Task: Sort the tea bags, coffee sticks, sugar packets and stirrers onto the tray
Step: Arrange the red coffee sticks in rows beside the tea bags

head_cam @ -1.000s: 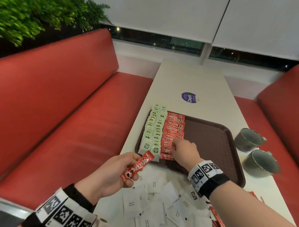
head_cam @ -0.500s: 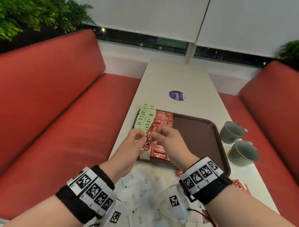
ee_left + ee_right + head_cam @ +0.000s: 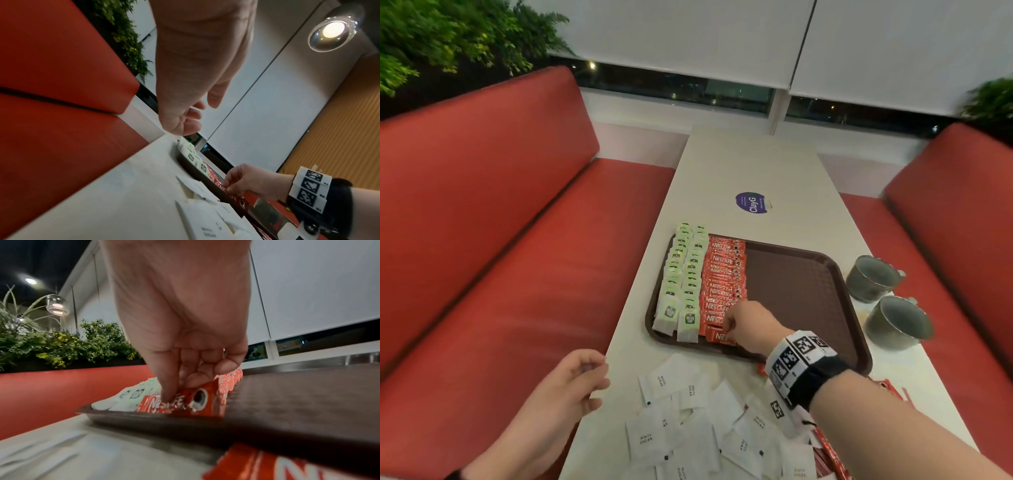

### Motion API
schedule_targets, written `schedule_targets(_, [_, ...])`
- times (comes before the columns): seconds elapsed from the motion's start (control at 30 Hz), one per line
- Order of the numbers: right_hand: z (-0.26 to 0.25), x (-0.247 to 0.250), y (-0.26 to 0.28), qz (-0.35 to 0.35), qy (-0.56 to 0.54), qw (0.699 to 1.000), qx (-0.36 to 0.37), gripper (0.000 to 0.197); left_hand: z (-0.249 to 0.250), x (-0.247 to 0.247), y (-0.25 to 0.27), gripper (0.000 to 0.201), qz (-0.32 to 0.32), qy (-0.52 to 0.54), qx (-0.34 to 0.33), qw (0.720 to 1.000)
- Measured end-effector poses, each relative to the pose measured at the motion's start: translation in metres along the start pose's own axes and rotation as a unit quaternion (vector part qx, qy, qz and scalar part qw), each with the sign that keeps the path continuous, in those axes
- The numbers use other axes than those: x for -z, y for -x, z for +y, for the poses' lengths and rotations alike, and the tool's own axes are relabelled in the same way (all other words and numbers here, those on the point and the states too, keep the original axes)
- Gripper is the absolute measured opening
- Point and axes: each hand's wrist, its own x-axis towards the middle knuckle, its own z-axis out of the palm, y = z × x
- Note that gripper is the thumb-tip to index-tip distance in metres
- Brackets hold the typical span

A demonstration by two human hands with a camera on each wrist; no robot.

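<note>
At a white café table (image 3: 753,164) between red bench seats (image 3: 493,260), we reach our right hand (image 3: 751,327) onto the near left part of a brown tray (image 3: 801,291), where the thumb and curled fingers (image 3: 168,386) pinch a red coffee stick (image 3: 185,400) lying at the near end of the red row. The wrist view shows the thumb tip pressed on the stick's lettering and the stick's right end lifted a little off the tray. The coffee sticks (image 3: 722,281) form one column running away from us, overlapping one another, and just to their left two columns of green-and-white tea bags (image 3: 683,277) fill the tray's left edge; the right half of the tray is bare brown. Our left hand (image 3: 571,383) hangs at the table's left edge, near the tray's front corner, its fingers loosely curled and holding nothing. White sugar packets (image 3: 688,421) lie in a loose heap on the table in front of the tray, under and beside our right forearm, and a few more red sticks (image 3: 828,448) lie on the table near the right wrist. Two grey cups (image 3: 883,301) stand side by side on the table just right of the tray, and a round purple sticker (image 3: 751,202) marks the tabletop beyond it.
</note>
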Motion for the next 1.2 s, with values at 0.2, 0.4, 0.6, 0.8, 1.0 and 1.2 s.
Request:
schedule_targets(0.2, [-0.009, -0.007, -0.012, -0.009, 0.05, 0.999, -0.008, 0.022, -0.011, 0.018, 0.005, 0.011, 0.043, 0.035, 0.005, 0.998])
schedule_targets(0.4, [-0.007, 0.007, 0.008, 0.062, 0.01, 0.998, 0.02, 0.017, -0.013, 0.022, 0.005, 0.015, 0.046, 0.033, 0.006, 0.998])
schedule_targets(0.6, [0.06, 0.032, 0.095, 0.225, -0.183, 0.957, -0.004, 0.011, -0.009, -0.002, -0.006, 0.018, 0.035, -0.012, 0.012, 0.999])
schedule_targets(0.8, [0.134, -0.013, 0.171, 0.223, -0.195, 0.948, -0.116, 0.017, 0.005, -0.086, -0.008, 0.01, -0.077, -0.169, -0.057, 0.981])
schedule_targets(1.0, [0.146, -0.046, 0.186, 0.153, -0.082, 0.981, -0.085, 0.026, 0.002, -0.192, -0.008, 0.021, -0.255, -0.465, -0.221, 0.819])
schedule_targets(1.2, [0.137, -0.034, 0.156, 0.089, 0.062, 0.991, -0.075, 0.036, -0.021, -0.237, -0.02, 0.033, -0.263, -0.604, -0.297, 0.691])
